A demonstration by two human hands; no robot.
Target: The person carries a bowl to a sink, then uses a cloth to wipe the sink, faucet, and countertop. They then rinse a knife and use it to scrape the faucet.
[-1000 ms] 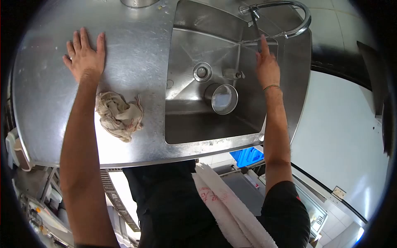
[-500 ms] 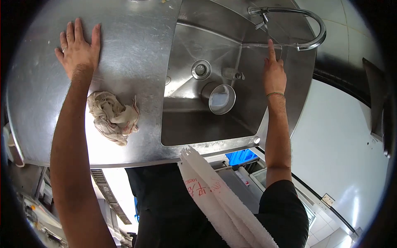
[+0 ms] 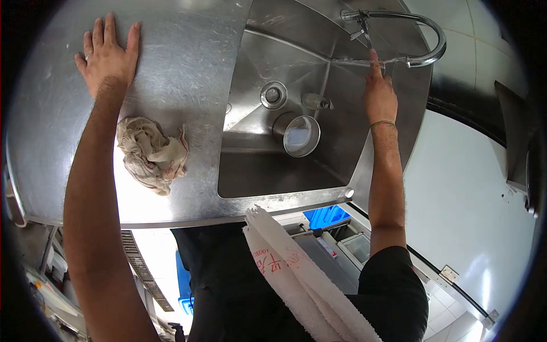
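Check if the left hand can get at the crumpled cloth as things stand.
Looks like yes: the left hand lies spread on the steel counter, and the cloth sits beside its forearm, with nothing visible blocking the way.

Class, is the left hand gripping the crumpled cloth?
No, the left hand lies spread on the steel counter, apart from the crumpled cloth.

Left hand (image 3: pixel 108 57): you hold it palm down, fingers spread (image 3: pixel 97 33).
Right hand (image 3: pixel 380 98): your index finger (image 3: pixel 374 64) points forward, the others curled.
Arms (image 3: pixel 94 194): yours extend forward, well apart.
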